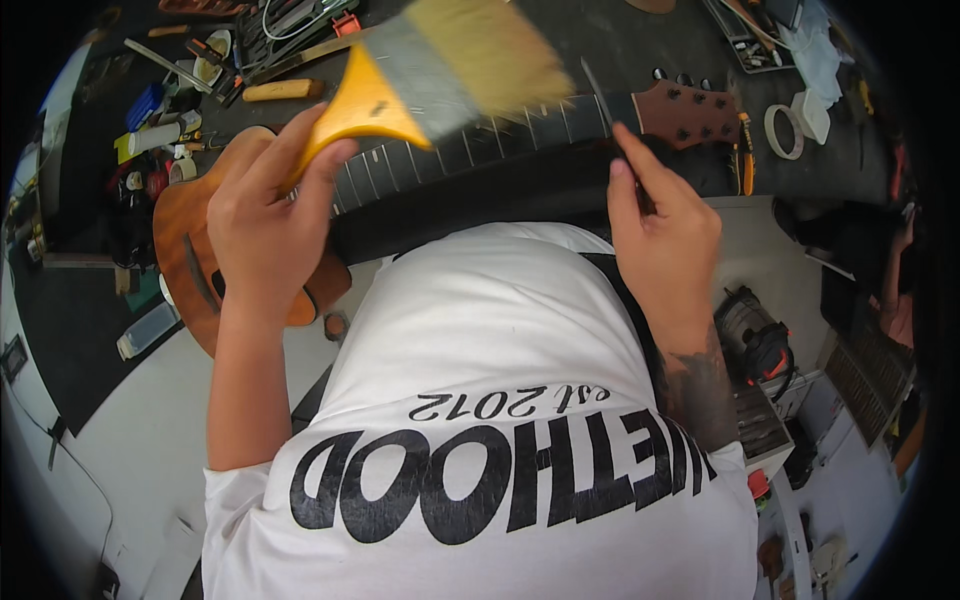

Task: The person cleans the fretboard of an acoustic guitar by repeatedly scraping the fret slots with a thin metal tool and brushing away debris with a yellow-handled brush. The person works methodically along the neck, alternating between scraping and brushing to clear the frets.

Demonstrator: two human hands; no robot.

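An acoustic guitar lies on the bench, its brown body (187, 191) at the left, its fretted fingerboard (390, 171) crossing the middle and its reddish-brown headstock (686, 112) at the right. My left hand (270, 202) holds a wide flat brush (427, 82) by its yellow wooden handle; the pale bristles are blurred and lie over the fingerboard in the view. In my right hand (664, 217) is a slim, dark, pointed tool (598, 90), its tip pointing up and away near the headstock end of the neck. Its exact kind is unclear.
Behind the guitar lie a wooden handle (281, 90) and an open tool case (281, 37). A tape roll (783, 131) and orange-handled cutters (745, 161) are at the right, below a parts tray (750, 45). A clear bottle (150, 330) stands left. Another person's arm (896, 292) shows far right.
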